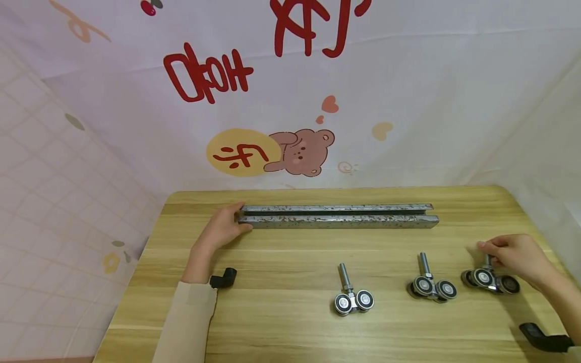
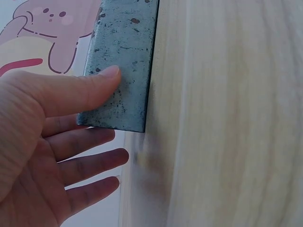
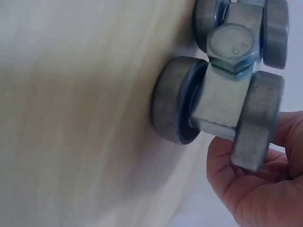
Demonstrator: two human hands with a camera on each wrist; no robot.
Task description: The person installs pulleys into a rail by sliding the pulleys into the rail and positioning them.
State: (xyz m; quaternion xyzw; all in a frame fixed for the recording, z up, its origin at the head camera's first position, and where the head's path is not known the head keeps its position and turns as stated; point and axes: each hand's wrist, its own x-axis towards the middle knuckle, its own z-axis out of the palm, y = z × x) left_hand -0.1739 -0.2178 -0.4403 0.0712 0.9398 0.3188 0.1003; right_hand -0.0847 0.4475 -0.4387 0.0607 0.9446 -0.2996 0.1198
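Observation:
A slotted metal rail [image 1: 338,222], worn and speckled with rust, lies lengthwise on the wooden table. My left hand [image 1: 222,224] grips its left end; in the left wrist view the thumb presses the rail's side [image 2: 124,61] and the other fingers lie behind or below the end. At the right, my right hand [image 1: 517,254] pinches the upright threaded bolt of a roller trolley [image 1: 487,280]. The right wrist view shows that trolley's wheels [image 3: 175,101] and hex bolt head from below, close to the tabletop; the fingertips are partly hidden behind it.
Two more roller trolleys stand on the table with bolts pointing up: one [image 1: 354,302] near the middle, another [image 1: 431,288] left of the held one. A printed cloth [image 1: 408,101] hangs behind the table's back edge, with more cloth at both sides.

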